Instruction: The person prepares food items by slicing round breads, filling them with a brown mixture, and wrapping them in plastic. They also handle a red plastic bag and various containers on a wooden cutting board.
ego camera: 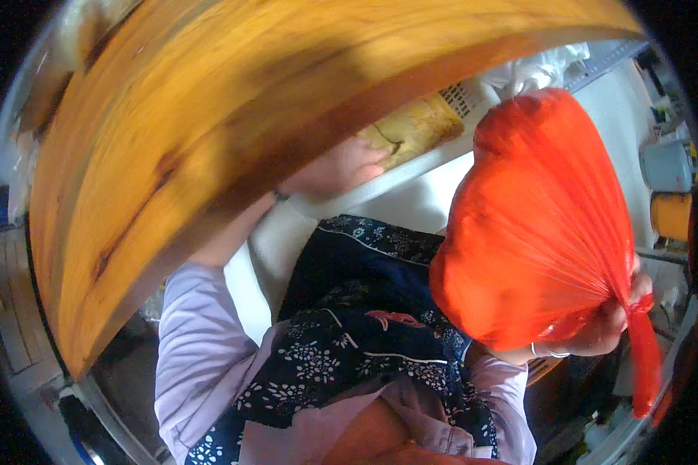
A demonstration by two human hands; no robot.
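A full red plastic bag hangs in front of my body on the right, its neck gathered and held in my right hand. My left hand reaches under a thick wooden board and lies by a yellowish-brown object that rests in a white container. The fingers are blurred and partly behind the board's edge, so whether they hold that object cannot be told. What the red bag contains is hidden.
The wooden board spans the upper left, close to the camera. Clear plastic bags lie past the red bag. A grey-blue container and an orange one stand at the far right.
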